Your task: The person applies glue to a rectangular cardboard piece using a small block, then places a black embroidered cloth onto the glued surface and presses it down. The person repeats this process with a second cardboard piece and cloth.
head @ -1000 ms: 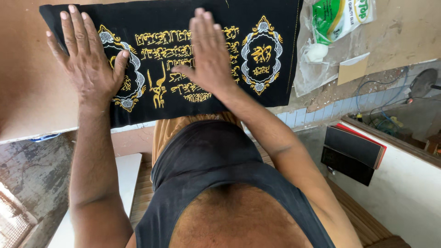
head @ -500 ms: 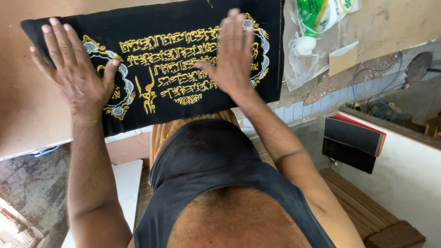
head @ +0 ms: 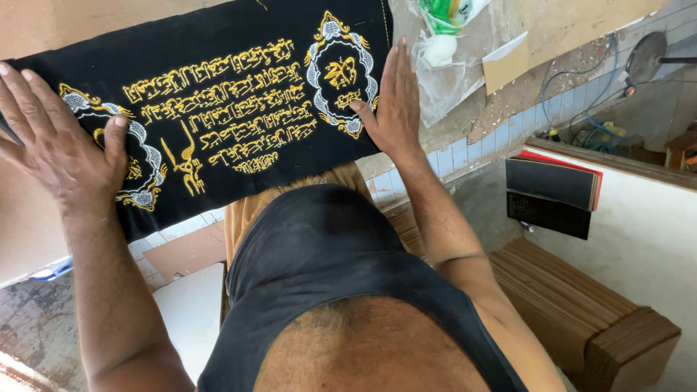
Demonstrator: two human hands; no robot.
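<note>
Black gold-embroidered cloth (head: pixel 218 109) on brown worktable (head: pixel 43 239), hands flat, open, at opposite ends; tiled wall (head: pixel 501 134) below.

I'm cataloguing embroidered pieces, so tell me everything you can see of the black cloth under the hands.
The black cloth is a long dark panel with a velvety look, stitched in gold script between two gold-and-silver medallions. It lies flat on the brown table, its near edge overhanging. The left hand and right hand press flat on its two ends.
</note>
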